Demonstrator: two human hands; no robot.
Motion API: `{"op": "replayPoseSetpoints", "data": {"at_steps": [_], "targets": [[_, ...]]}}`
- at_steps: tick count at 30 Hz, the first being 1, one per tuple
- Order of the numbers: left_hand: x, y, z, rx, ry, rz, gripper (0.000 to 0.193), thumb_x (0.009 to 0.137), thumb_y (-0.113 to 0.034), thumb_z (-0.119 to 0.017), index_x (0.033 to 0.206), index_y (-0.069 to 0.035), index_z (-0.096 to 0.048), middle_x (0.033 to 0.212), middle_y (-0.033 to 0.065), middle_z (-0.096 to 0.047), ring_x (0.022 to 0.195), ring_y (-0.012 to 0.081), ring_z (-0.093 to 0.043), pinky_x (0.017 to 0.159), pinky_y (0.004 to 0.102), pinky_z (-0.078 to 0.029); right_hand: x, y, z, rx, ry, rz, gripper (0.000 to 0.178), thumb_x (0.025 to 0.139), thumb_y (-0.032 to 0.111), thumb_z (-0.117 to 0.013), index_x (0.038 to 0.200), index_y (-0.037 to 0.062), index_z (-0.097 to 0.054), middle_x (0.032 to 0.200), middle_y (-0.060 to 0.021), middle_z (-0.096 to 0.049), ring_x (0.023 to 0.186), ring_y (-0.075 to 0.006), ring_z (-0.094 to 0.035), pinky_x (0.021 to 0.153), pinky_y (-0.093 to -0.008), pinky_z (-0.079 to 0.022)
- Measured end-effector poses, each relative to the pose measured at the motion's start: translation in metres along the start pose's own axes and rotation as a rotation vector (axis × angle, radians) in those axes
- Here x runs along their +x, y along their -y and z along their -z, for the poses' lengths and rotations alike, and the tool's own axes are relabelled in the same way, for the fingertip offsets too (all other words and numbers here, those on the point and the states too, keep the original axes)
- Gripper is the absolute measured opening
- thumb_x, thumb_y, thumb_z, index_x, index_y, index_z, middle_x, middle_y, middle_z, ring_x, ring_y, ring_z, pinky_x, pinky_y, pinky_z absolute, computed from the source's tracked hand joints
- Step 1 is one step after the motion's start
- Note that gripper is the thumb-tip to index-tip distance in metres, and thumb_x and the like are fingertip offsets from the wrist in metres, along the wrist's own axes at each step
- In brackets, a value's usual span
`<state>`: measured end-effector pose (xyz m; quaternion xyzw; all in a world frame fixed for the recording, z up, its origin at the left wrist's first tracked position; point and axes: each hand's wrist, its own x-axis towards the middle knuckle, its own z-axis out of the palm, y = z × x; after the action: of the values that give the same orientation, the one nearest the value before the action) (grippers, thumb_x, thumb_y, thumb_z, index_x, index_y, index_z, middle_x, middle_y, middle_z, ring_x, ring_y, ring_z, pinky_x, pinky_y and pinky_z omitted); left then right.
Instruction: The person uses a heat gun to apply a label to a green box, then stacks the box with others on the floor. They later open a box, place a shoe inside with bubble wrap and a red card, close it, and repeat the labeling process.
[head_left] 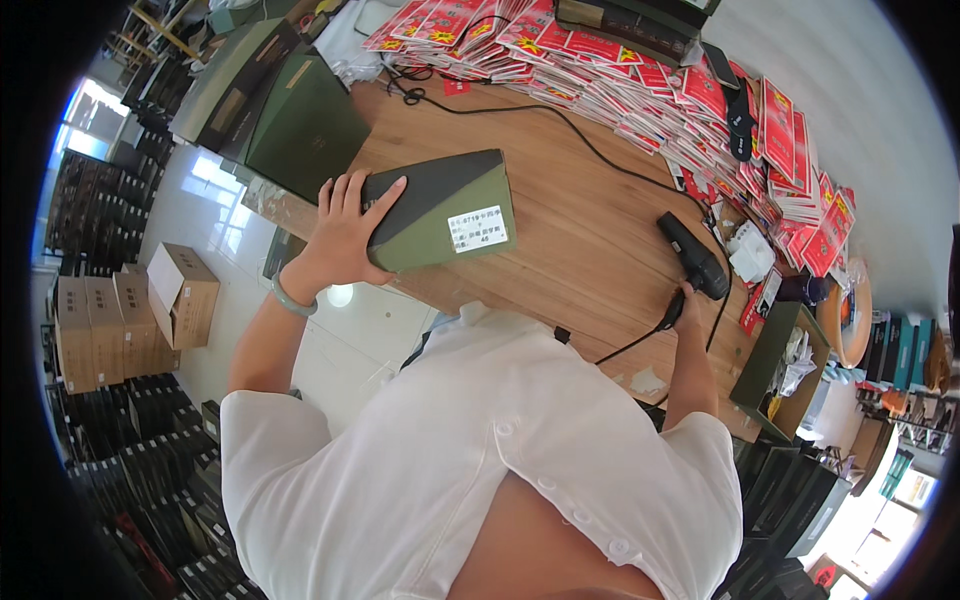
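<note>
My left hand [345, 228] grips the left end of a green and black shoebox [425, 215], thumb below and fingers spread over its top. A white printed label [478, 229] is stuck on the box side facing me. The box rests at the table's near left edge. To the right, my right hand [688, 308] is closed around the handle of a black hair dryer [692, 255]. Its nozzle points away from me, toward the far left. The dryer's cord trails from under that hand over the near edge.
Red and white printed cards [600, 95] lie heaped along the wooden table's [560, 215] far side. A black cable [560, 115] crosses the tabletop. Larger green boxes [310, 125] stand at the left. An open green box [780, 365] with plastic wrapping sits at the right. Cartons [185, 290] stand on the floor.
</note>
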<state>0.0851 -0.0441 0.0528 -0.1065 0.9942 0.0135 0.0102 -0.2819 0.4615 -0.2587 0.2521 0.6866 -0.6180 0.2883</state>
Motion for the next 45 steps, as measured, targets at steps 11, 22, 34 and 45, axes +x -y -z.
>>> {"op": "replayPoseSetpoints", "data": {"at_steps": [11,22,34,45], "targets": [[0.026,-0.012,-0.016,0.037,-0.265,0.045,0.105,0.049,-0.040,-0.082,0.145,-0.026,-0.041,0.134,0.0283,-0.032,0.124,0.0484,-0.031,0.109,0.0595,-0.020,-0.195,0.066,-0.099,0.077,0.256,0.443,0.022,0.092,0.019,-0.065,0.104,0.0065,-0.052,0.067,-0.0054,-0.056,0.051,-0.0135,-0.054,0.043,-0.0273,-0.043],[0.034,-0.017,-0.031,-0.002,-0.392,0.016,0.108,0.047,-0.039,-0.083,0.145,-0.022,-0.041,0.131,0.0289,-0.035,0.121,0.0461,-0.033,0.106,0.0578,-0.024,-0.342,0.059,-0.151,-0.302,0.339,0.873,0.054,0.098,0.031,-0.057,0.136,-0.0015,-0.038,0.064,-0.0024,-0.053,0.048,-0.0090,-0.049,0.044,-0.0231,-0.041],[0.032,-0.015,-0.030,-0.022,-0.422,0.009,0.114,0.047,-0.048,-0.084,0.147,-0.018,-0.039,0.135,0.0290,-0.037,0.123,0.0431,-0.035,0.105,0.0592,-0.024,-0.379,0.070,-0.184,-0.528,0.337,0.952,0.053,0.091,0.021,-0.067,0.133,-0.0014,-0.043,0.075,-0.0034,-0.057,0.056,-0.0083,-0.052,0.050,-0.0253,-0.045],[0.037,-0.006,-0.039,-0.058,-0.523,-0.001,0.084,0.081,-0.052,-0.064,0.145,-0.004,-0.038,0.143,0.0267,-0.035,0.125,0.0422,-0.037,0.107,0.0568,-0.023,-0.372,0.064,-0.191,-0.446,0.310,0.862,0.049,0.088,0.015,-0.071,0.129,-0.0001,-0.048,0.081,-0.0018,-0.057,0.060,-0.0080,-0.052,0.053,-0.0243,-0.045]]}}
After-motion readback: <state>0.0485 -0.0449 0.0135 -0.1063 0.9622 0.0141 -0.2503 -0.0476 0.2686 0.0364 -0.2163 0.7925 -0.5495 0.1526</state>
